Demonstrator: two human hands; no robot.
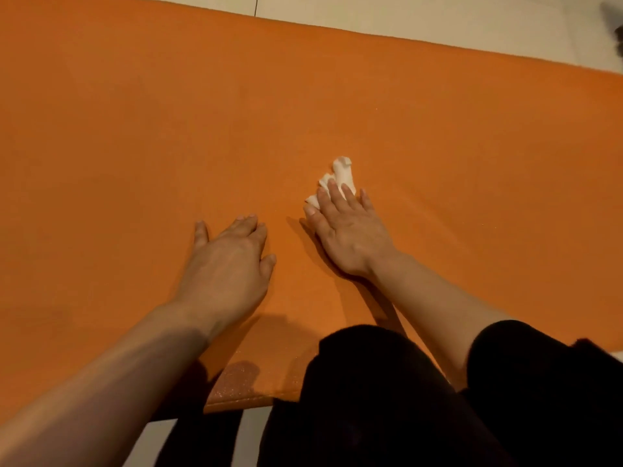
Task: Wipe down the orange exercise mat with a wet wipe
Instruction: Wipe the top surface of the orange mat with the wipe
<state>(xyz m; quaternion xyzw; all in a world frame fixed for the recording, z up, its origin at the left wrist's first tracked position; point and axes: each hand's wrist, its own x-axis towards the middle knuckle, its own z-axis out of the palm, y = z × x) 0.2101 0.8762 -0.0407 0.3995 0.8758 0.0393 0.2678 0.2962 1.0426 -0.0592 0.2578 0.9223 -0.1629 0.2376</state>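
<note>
The right hand (pixel 347 230) lies flat on the orange mat (pixel 135 129), fingers straight, pressing a crumpled white wet wipe (pixel 340 176) that sits under and just beyond its fingertips. The left hand (pixel 229 261) rests palm-down beside it, fingers relaxed, holding nothing.

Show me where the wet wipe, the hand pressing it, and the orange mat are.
wet wipe (pixel 344 173): head view, on its bunched white end beyond the fingertips.
right hand (pixel 347 230): head view, back of the hand.
orange mat (pixel 135 129): head view, bare surface.

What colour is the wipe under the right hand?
White. The wet wipe shows plainly in the head view, bunched under the right hand on the orange mat.
</note>
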